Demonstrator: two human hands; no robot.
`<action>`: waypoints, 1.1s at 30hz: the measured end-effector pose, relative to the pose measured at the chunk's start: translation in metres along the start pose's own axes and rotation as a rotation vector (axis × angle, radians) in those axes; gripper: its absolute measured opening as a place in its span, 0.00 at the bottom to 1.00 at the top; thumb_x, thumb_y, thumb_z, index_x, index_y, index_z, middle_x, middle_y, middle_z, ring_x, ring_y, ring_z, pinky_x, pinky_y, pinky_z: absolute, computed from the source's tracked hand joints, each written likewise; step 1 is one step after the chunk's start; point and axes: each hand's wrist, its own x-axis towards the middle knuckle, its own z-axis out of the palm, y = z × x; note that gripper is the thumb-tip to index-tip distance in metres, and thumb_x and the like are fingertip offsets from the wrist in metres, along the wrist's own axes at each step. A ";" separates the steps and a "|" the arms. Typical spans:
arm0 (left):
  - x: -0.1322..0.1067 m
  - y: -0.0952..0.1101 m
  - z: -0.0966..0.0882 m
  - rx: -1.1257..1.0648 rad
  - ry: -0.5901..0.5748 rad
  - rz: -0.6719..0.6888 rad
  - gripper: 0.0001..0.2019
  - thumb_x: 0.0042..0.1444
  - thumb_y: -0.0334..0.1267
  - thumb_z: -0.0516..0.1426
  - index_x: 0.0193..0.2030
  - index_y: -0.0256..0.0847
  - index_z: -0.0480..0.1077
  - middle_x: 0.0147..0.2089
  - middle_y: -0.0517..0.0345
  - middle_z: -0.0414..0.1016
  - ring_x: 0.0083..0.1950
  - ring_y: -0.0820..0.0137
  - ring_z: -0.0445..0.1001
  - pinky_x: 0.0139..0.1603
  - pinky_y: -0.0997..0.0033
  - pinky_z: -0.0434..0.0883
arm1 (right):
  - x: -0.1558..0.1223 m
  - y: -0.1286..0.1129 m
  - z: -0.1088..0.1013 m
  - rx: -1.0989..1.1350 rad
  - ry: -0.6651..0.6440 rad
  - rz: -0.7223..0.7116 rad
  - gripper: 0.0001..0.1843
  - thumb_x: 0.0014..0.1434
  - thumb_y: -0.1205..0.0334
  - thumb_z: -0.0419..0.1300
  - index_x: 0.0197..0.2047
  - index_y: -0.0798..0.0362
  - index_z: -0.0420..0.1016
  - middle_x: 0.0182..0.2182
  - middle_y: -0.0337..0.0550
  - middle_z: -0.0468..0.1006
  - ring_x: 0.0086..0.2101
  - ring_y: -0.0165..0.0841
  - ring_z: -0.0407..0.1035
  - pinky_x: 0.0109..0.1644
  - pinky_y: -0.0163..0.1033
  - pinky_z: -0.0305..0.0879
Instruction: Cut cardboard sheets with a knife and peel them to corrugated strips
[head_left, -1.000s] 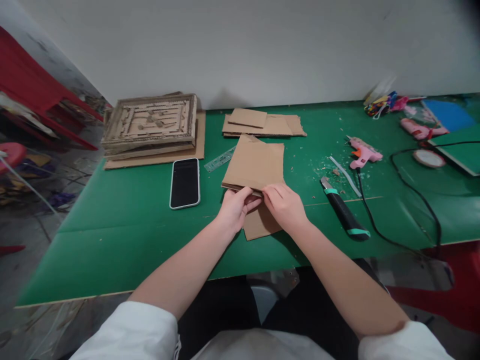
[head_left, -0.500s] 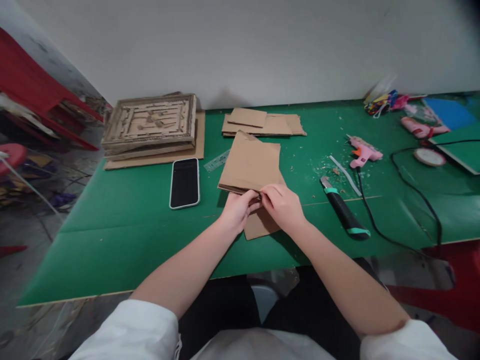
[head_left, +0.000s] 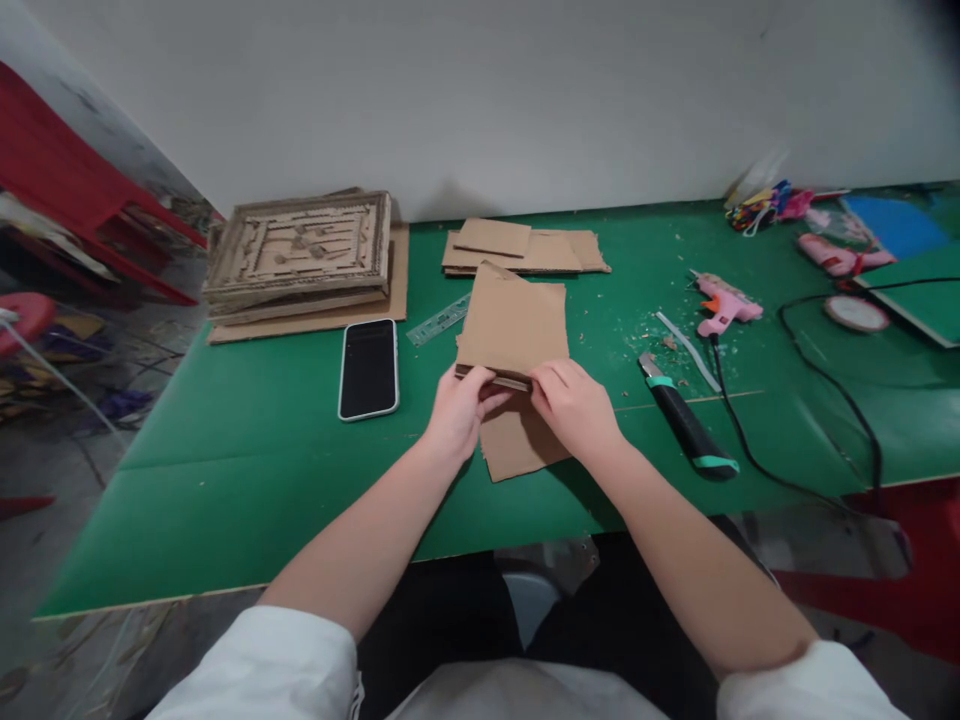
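A stack of brown cardboard pieces (head_left: 514, 320) is held between my hands, its near edge raised off the table. My left hand (head_left: 457, 408) pinches the near left corner, thumb on top and fingers beneath. At the near right corner, my right hand (head_left: 574, 400) is closed with thumb and fingers on the edge. Another cardboard sheet (head_left: 517, 440) lies on the table under the stack, partly covered by it. A clear ruler (head_left: 439, 320) reaches out from behind the stack's left side.
On the green table (head_left: 247, 480) lie a phone (head_left: 368, 369), a carved cardboard panel pile (head_left: 300, 245), flat cardboard pieces (head_left: 555, 252), a utility knife (head_left: 686, 415), a white glue stick (head_left: 688, 350), a pink glue gun (head_left: 727, 303) with its black cord (head_left: 832, 378), and a tape roll (head_left: 856, 313).
The stack has shifted slightly right and turned straighter. My left hand has moved left along the near edge to the corner, uncovering more of the ruler.
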 end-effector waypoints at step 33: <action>-0.008 -0.017 0.008 -0.002 -0.222 -0.139 0.07 0.47 0.31 0.55 0.36 0.36 0.68 0.35 0.56 0.73 0.34 0.75 0.72 0.43 0.69 0.70 | -0.004 -0.002 0.003 0.071 0.027 0.055 0.14 0.62 0.62 0.47 0.31 0.54 0.72 0.27 0.43 0.72 0.32 0.31 0.64 0.33 0.35 0.56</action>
